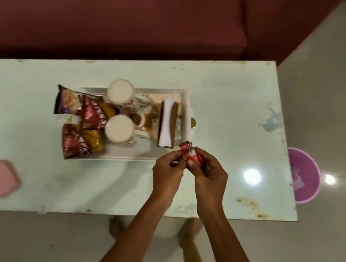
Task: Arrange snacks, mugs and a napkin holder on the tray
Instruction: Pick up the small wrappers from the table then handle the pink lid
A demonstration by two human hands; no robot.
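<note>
A white tray (123, 158) sits mid-table. Several snack packets (90, 113) lean over its left end, red, purple and yellow. Two white mugs (120, 93) (119, 129) stand upside down in the middle. The brown napkin holder (167, 126) with white napkins stands at the tray's right end. Just in front of the tray's right corner, my left hand (167, 172) and my right hand (209, 175) together pinch a small red snack packet (190, 154) above the table.
The pale glass table (232, 115) is stained near its right edge. A pink box (1, 178) lies at the front left. A maroon sofa (114, 21) runs behind the table. A pink bowl (304, 175) sits on the floor to the right.
</note>
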